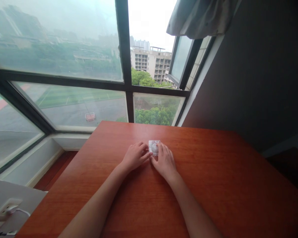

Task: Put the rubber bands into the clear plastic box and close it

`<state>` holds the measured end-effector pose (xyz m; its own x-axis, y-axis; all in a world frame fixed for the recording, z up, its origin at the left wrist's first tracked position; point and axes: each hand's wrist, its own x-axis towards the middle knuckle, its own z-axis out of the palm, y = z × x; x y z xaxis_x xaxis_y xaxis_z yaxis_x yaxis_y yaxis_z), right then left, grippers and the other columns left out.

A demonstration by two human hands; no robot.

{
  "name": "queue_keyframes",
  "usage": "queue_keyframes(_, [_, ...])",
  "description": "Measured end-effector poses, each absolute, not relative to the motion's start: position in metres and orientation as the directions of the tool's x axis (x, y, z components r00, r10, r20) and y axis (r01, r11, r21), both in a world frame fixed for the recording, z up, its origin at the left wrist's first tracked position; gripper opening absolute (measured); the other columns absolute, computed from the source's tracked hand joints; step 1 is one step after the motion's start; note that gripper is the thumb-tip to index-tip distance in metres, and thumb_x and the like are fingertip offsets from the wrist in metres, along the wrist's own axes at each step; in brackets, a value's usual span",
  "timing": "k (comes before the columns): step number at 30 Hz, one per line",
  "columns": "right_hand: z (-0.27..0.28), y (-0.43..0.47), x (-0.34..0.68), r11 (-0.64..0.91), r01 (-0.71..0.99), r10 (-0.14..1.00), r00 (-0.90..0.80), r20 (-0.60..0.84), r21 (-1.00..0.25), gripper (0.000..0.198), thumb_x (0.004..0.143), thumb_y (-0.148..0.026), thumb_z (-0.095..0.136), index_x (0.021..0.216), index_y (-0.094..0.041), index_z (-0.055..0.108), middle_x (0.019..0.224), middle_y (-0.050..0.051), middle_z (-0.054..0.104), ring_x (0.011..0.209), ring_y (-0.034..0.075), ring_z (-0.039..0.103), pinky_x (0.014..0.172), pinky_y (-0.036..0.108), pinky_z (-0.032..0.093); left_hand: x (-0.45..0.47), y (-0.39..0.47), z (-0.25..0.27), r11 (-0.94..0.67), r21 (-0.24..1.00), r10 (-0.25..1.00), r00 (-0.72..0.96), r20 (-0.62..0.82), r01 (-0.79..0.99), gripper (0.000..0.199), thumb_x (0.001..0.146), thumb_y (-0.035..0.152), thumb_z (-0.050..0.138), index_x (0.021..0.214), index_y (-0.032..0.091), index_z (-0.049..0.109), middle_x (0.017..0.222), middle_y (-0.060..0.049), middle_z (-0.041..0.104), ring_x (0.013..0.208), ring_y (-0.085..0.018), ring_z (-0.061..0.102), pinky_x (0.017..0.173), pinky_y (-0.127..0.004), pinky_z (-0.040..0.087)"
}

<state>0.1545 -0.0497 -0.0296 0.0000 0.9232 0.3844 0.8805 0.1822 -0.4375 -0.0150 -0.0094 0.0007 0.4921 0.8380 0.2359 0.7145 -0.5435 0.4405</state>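
A small, flat, square piece, whitish with grey and dark markings, lies on the reddish-brown wooden table. Whether it is a card, a packet or a thin clear case I cannot tell. My right hand has its fingers over the right side of the square and its thumb at the lower edge, gripping it lightly. To the left, my left hand rests with loosely bent fingers, apart from one another. Its thumb tip reaches the lower left corner of the square. Both forearms lie along the tabletop.
Beyond the table's far edge stand dark-framed windows, one pane swung open at right under a grey curtain. A dark wall rises on the right. At lower left, a wall socket has a white plug and cable.
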Motion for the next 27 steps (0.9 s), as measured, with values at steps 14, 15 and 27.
queue_keyframes(14, [-0.01,-0.035,0.196,-0.122,0.867,0.92,0.282,0.273,-0.483,0.039,0.075,-0.045,0.066,0.104,-0.022,0.055,0.101,0.007,0.067,0.091,0.024,0.061,0.075,0.031,0.043,-0.017,-0.007,-0.001,-0.549,0.454,0.834,0.502,0.231,0.702,0.028,0.09,0.046,0.05,0.093,0.023,0.064,0.093,-0.004,0.061,0.081,-0.017,0.058,0.073,-0.027,0.04])
queue_keyframes(15, [-0.009,-0.032,0.205,-0.164,0.853,0.904,0.332,0.271,-0.496,0.04,0.074,-0.046,0.065,0.105,-0.021,0.055,0.099,0.007,0.068,0.089,0.024,0.062,0.073,0.03,0.043,-0.017,-0.007,-0.001,-0.548,0.448,0.834,0.501,0.231,0.706,0.027,0.09,0.046,0.05,0.093,0.023,0.064,0.093,-0.004,0.061,0.082,-0.017,0.058,0.074,-0.027,0.04])
queue_keyframes(27, [-0.02,-0.026,0.245,-0.328,0.838,0.801,0.491,0.341,-0.435,0.039,0.074,-0.04,0.064,0.106,-0.02,0.053,0.108,0.009,0.065,0.099,0.027,0.056,0.078,0.033,0.039,-0.017,-0.009,-0.001,-0.548,0.431,0.835,0.5,0.23,0.717,0.023,0.089,0.042,0.052,0.093,0.023,0.065,0.093,-0.003,0.061,0.082,-0.017,0.058,0.074,-0.029,0.04])
